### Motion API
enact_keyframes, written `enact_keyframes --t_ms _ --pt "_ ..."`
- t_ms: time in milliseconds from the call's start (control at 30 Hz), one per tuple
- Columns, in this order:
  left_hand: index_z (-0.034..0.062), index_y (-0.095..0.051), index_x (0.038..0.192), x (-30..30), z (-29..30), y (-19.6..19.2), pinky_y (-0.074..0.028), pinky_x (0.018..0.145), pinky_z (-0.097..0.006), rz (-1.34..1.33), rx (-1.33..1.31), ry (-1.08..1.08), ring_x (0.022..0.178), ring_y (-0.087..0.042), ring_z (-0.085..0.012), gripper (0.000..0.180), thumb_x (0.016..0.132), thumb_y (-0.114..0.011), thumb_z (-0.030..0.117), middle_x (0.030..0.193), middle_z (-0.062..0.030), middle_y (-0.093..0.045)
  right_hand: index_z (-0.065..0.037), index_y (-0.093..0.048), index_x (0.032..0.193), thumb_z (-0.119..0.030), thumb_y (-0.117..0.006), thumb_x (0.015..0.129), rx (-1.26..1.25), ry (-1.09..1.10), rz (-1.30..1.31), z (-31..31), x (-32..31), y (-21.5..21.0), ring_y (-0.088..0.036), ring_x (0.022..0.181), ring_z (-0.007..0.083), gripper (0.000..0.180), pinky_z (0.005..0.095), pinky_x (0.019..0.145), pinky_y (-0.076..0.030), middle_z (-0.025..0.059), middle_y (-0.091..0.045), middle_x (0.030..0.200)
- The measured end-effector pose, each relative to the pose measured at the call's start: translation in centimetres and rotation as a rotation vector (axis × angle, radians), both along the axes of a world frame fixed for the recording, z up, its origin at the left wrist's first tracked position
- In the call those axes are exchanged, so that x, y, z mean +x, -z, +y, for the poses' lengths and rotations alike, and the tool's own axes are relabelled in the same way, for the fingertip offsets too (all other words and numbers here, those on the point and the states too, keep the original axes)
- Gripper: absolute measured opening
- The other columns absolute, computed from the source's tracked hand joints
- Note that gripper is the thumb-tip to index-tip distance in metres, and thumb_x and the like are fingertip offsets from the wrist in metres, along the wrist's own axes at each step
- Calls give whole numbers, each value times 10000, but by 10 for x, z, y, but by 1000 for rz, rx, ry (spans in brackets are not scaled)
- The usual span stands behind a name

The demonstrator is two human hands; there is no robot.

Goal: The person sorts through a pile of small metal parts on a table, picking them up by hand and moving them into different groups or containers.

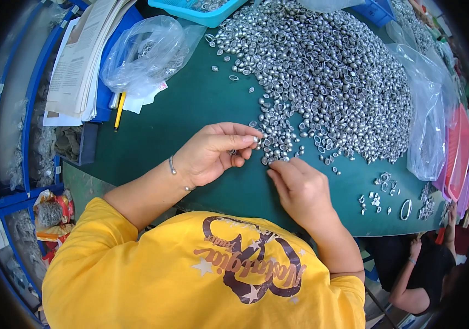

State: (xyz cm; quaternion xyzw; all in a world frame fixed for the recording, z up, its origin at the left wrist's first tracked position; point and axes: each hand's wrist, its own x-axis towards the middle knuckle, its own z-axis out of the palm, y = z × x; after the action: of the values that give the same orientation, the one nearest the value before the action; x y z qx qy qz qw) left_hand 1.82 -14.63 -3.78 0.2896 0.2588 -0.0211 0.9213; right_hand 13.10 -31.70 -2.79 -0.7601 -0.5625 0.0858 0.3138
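Observation:
A large heap of small silver metal pieces [344, 77], rounded and hollow like little cups, covers the far middle and right of the green table [190, 104]. A narrower tongue of pieces [277, 129] runs from it toward me. My left hand [212, 151] pinches one small silver metal piece [257, 141] between thumb and index finger, and more pieces show by its curled fingers. Beside it, my right hand [303, 189] bends down to the near end of that tongue, thumb and fingers closed together. Whatever its fingertips hold is hidden beneath them.
A clear plastic bag [146, 52], a stack of papers [81, 60] and a yellow pen [119, 111] lie at the left. Far off stands a turquoise basket [209, 17]. Loose rings [405, 209], a plastic bag [423, 109] and red trays [458, 153] sit right, near another person [418, 274].

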Motion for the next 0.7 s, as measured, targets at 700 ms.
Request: enact_keyframes --t_ms 700 --pt "29 -550 913 3 -8 14 -432 563 -225 -185 -103 10 628 -504 -103 123 865 -524 139 789 -42 -547 7 -538 862 -2 -504 814 437 -203 1703 -6 23 12 -366 497 85 60 199 423 -290 51 -473 671"
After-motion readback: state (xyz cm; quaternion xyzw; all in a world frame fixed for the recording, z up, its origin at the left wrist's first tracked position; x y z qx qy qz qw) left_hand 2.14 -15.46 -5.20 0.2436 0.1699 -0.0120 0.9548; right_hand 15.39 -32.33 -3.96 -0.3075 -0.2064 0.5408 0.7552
